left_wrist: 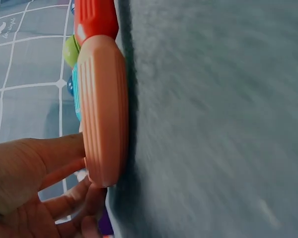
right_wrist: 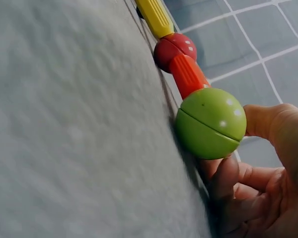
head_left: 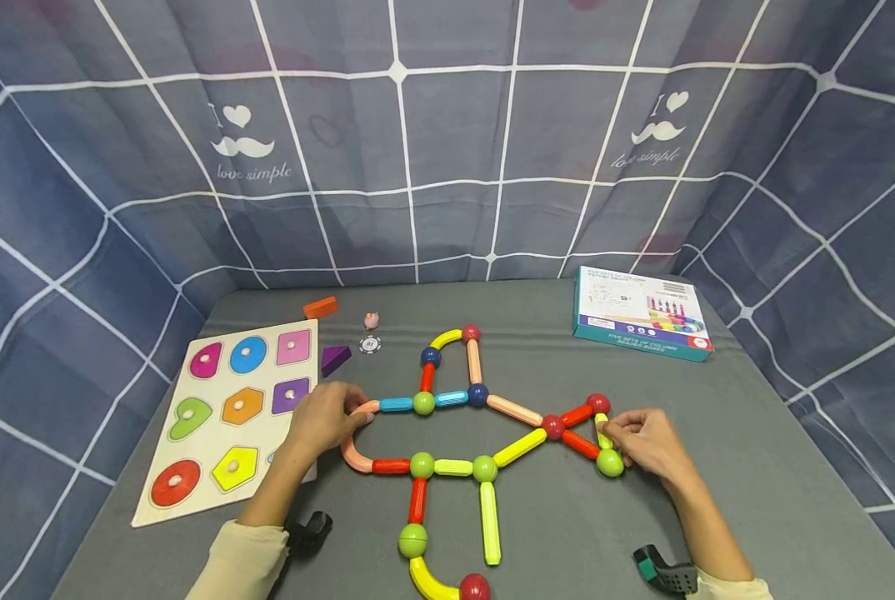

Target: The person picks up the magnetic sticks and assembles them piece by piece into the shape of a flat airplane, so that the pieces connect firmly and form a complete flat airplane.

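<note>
A fish-like outline of magnetic building sticks and balls lies on the grey table. At its left end my left hand [head_left: 331,417] pinches the curved salmon stick [head_left: 356,455], which joins a blue stick [head_left: 397,405] and a red stick [head_left: 391,467]. In the left wrist view the curved salmon stick [left_wrist: 103,109] stands large, with thumb and fingers around its back. On the right, my right hand [head_left: 646,442] pinches the short yellow stick [head_left: 602,429] between a red ball [head_left: 598,404] and a green ball [head_left: 609,462]. The right wrist view shows the green ball [right_wrist: 211,124] beside the thumb.
A wooden shape puzzle board [head_left: 218,354] lies at left, partly under the left forearm. Behind it are an orange block [head_left: 321,307], a purple block [head_left: 335,359], a small pink figure [head_left: 372,320] and a chip [head_left: 370,344]. A toy box [head_left: 638,312] lies at back right.
</note>
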Motion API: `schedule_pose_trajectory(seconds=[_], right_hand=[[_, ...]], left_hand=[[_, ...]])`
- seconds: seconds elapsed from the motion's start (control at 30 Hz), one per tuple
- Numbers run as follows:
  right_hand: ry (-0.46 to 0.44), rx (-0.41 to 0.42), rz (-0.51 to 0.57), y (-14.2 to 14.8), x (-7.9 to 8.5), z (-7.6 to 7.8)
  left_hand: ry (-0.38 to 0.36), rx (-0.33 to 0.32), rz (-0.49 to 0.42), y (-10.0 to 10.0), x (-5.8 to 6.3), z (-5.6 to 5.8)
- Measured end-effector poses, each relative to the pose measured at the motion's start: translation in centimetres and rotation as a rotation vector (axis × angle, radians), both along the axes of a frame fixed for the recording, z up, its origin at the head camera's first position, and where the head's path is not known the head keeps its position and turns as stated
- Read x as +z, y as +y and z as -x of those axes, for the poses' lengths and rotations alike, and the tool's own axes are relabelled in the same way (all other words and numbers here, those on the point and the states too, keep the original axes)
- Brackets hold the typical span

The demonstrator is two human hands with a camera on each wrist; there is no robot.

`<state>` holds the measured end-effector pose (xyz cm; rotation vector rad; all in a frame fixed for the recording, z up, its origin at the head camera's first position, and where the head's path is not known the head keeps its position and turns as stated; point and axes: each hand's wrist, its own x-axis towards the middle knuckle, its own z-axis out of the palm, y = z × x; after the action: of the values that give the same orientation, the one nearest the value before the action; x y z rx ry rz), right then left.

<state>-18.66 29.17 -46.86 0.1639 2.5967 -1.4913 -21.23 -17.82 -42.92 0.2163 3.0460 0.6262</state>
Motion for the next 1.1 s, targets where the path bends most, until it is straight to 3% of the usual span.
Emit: schedule_pose_trajectory(seconds=[0.23,0.47,0.57,0.7,0.77,0.83,1.0,1.1], right_hand=[[0.020,-0.038,-0.056,0.7,0.2,1.7],[0.030,-0.078,-0.130,1.0,0.4,3.3],[0.020,-0.086,-0.139,1.0,0.4,3.5],[0.015,-0.086,-0.147,1.0,0.4,3.3],[0.018,-0.078,-0.146,1.0,0.4,3.2],[0.027,-0.075,-0.141,1.0,0.4,3.1],[0.051,-0.087,-0.151,1.0,0.4,3.0],[0.063,-0.090,-0.161,1.1,0.2,2.9]], left_hand=[[0.053,0.005,0.003,1.5,-0.3,2.2],[0.002,0.019,0.022,2.1,0.0,4.1],[0.020,0.016,0.022,2.3,0.0,4.0],[0.188,-0.023,0.006,3.1,0.5,2.0],[0.258,-0.098,-0.019,4.0,1.1,0.2],[0.279,-0.236,-0.067,5.1,1.5,-1.6],[0.121,-0.660,-0.181,7.9,1.1,-5.8],[0.083,-0.808,-0.153,9.2,0.2,-7.5]])
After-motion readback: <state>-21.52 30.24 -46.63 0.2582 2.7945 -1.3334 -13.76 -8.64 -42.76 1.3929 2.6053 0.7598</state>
